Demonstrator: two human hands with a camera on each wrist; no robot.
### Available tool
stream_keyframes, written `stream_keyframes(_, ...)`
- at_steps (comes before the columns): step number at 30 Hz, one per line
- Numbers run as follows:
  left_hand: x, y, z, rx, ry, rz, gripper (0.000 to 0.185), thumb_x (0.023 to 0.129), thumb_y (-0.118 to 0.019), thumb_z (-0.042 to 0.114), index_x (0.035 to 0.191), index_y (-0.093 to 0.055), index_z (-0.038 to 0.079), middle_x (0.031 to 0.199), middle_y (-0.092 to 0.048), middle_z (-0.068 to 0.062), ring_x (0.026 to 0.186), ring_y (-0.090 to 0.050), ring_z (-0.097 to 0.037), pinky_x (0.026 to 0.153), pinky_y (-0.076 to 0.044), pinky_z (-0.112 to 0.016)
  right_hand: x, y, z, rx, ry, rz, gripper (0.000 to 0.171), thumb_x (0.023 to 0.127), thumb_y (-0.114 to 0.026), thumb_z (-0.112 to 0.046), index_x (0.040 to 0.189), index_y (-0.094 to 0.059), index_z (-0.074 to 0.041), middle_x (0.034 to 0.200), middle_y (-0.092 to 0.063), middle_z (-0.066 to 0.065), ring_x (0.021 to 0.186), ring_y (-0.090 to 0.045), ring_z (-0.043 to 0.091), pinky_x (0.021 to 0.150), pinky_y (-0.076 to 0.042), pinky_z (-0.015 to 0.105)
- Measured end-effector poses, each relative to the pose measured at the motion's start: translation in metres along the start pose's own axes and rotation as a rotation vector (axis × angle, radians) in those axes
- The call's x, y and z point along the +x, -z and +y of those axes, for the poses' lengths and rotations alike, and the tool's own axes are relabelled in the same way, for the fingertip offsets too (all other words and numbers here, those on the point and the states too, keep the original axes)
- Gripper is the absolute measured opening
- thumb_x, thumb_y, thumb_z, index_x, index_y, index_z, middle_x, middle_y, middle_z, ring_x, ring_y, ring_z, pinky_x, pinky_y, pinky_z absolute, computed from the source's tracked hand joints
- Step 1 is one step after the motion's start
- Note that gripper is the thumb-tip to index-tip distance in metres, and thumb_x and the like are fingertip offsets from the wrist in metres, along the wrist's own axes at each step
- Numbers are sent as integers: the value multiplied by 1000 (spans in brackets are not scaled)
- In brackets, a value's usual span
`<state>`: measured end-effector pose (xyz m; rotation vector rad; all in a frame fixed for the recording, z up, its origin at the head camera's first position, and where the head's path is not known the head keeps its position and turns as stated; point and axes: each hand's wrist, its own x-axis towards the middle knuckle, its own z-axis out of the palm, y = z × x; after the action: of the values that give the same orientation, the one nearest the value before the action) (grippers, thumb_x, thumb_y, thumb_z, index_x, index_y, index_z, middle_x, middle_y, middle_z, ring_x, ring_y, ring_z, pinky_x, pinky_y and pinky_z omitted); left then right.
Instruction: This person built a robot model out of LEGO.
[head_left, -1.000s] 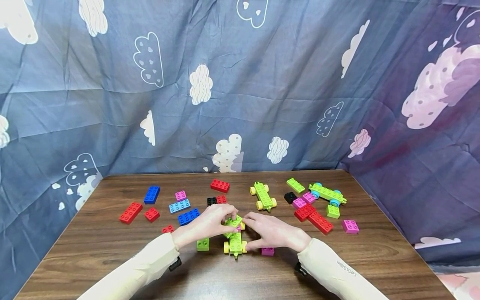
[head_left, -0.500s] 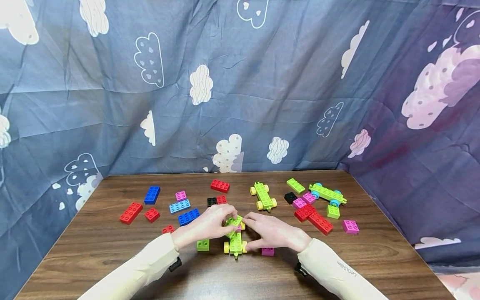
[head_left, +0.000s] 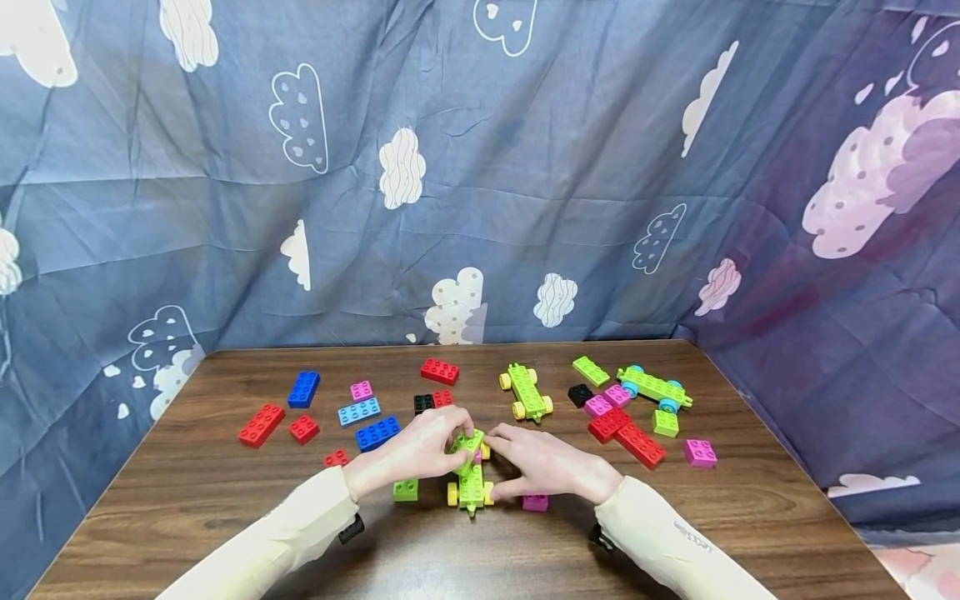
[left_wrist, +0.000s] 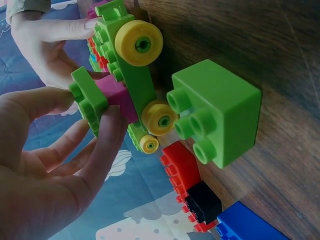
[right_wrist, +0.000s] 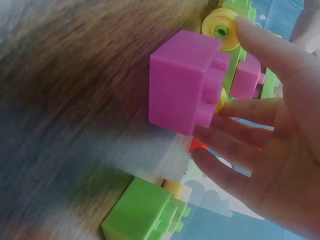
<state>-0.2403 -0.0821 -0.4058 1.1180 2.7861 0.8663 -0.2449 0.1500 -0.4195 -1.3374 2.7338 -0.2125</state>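
My left hand (head_left: 429, 442) pinches a flat green brick (left_wrist: 90, 92) between thumb and fingers. Under that brick sits a magenta brick (left_wrist: 117, 92), which stands on the studs of a green wheeled base (head_left: 471, 490) with yellow wheels. From the other side, my right hand (head_left: 543, 462) reaches in with fairly straight fingers. Its thumb touches the front yellow wheel (right_wrist: 221, 29), and its index fingertip is right at the other wheel of that side. A green brick (left_wrist: 220, 112) lies to the left of the base, and a loose magenta brick (right_wrist: 180, 82) lies under the right hand.
Behind the hands stands another yellow-wheeled base (head_left: 527, 392); a blue-wheeled base (head_left: 654, 387) is at the back right. Red bricks (head_left: 637, 443) lie right of the hands. Several blue, red, black and pink bricks, including a blue brick (head_left: 377, 433), are spread leftward. A cloth hangs behind.
The flat green brick in my left hand tilts slightly over the wheeled base. Both hands stay in nearly the same place, and the other bricks have not moved.
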Motion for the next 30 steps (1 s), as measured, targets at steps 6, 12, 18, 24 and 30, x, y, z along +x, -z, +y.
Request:
stream_keyframes(6, 2, -1, -2, -2, -42, 41, 28, 89, -71, 12, 114, -60, 6, 95, -64, -6, 70, -54, -13, 61, -41, -16, 0, 1, 0, 6, -11, -11, 69, 89, -69, -50, 139, -54, -5, 133, -57, 6, 119, -59, 18, 97, -54, 36)
stream_keyframes(12, 0, -4, -3, -13, -50, 75, 26, 89, -73, 13, 112, -63, 6, 102, -69, -7, 73, -59, -16, 63, -45, -15, 0, 1, 0, 17, -19, -19, 70, 89, -68, -51, 140, -53, -5, 134, -57, 5, 120, -59, 18, 97, -54, 36)
stream_keyframes(18, 0, -6, -4, -57, -18, 90, 28, 88, -75, 19, 110, -62, 8, 97, -69, -4, 67, -55, -10, 59, -43, -14, 0, 1, 0, 29, -34, -39, 72, 89, -67, -53, 141, -53, -6, 136, -56, 6, 121, -58, 18, 99, -53, 38)
stream_keyframes(24, 2, -8, -4, -62, -43, 112, 24, 88, -76, 22, 102, -63, 7, 86, -66, -5, 63, -50, 1, 58, -43, -14, 1, 0, 1, 35, -45, -45, 73, 89, -67, -55, 142, -52, -6, 138, -55, 6, 123, -57, 19, 100, -53, 39)
stream_keyframes(30, 2, -9, -2, -40, -42, 117, 20, 88, -76, 23, 94, -63, 9, 80, -64, -3, 63, -51, 3, 59, -43, -13, 1, 0, 1, 34, -45, -42, 74, 88, -67, -54, 142, -52, -6, 137, -55, 5, 123, -57, 18, 100, -53, 38)
